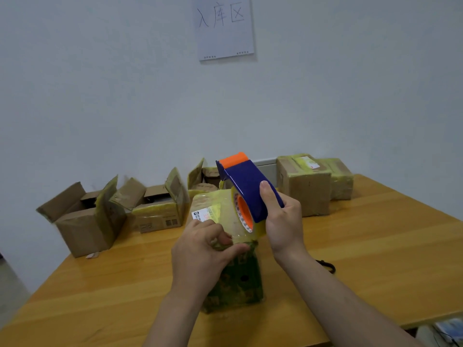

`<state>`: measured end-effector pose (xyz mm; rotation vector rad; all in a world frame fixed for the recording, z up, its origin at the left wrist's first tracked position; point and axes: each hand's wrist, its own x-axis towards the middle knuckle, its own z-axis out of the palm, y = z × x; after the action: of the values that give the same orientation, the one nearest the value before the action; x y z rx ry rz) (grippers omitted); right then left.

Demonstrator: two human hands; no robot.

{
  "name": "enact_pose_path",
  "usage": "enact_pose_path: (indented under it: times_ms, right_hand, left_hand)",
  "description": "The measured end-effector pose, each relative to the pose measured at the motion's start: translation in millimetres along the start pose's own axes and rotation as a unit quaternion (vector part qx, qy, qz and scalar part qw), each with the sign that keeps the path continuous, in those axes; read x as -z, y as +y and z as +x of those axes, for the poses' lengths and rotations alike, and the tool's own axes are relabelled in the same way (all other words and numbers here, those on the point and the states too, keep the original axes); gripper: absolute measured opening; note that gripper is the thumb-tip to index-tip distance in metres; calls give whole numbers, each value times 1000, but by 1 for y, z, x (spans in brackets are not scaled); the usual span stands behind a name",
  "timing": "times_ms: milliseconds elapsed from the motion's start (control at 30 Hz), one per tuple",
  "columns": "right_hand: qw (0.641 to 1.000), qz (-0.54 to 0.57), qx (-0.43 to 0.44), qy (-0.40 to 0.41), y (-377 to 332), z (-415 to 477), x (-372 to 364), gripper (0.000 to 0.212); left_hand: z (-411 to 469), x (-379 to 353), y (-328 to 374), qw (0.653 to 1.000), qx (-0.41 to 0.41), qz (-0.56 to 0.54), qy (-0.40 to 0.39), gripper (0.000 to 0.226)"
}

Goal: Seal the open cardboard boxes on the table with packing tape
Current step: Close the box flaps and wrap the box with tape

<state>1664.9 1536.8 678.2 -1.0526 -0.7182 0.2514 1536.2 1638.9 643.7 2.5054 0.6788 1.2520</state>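
Three cardboard boxes with flaps up stand unsealed toward the back left of the table (375, 234): the far-left box (82, 221), the middle box (160, 214) and the rear box (204, 176), the last partly hidden behind the tape dispenser (246, 186). Two taped boxes (305, 191) are set together at the back right, touching. Step in hand, as judged: taping of the dark green box (235, 284), which stands on the table front and centre, between the two forearms, its top already covered in yellowish tape with a white label (203, 214) under it. The tape dispenser is held above the box's top near edge by the right hand (283, 221), fingers curled round the blue shell, forefinger laid straight along it. The tape end (246, 237) is pinched at the box's front top edge by the left hand (203, 249), thumb against bent fingers; whether it is already stuck down cannot be told. Next move, as judged: the tape end is to be pressed onto the front face, the strip pulled taut and cut at the dispenser, with the box kept from tipping since it seems tall and narrow. After that one of the unsealed boxes would need its flaps folded shut first. A small black object (328, 265) lies beside the right forearm; a paper sign (224, 28) hangs on the wall.
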Motion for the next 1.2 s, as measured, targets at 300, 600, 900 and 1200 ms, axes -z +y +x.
enact_pose_path:
  times_ms: [300, 600, 900, 1200]
  right_hand:
    - [997, 14, 21, 74, -4, 8, 16, 38]
    - [996, -17, 17, 82, 0, 6, 18, 33]
    - [993, -45, 37, 100, -20, 15, 26, 32]
    - [994, -50, 49, 87, -46, 21, 30, 31]
  left_hand:
    - [4, -7, 10, 998, 7, 63, -7, 60]
    - [3, -18, 35, 979, 35, 200, -15, 62]
    - [7, 34, 33, 972, -2, 146, -184, 40]
    - [10, 58, -20, 977, 153, 89, -121, 60]
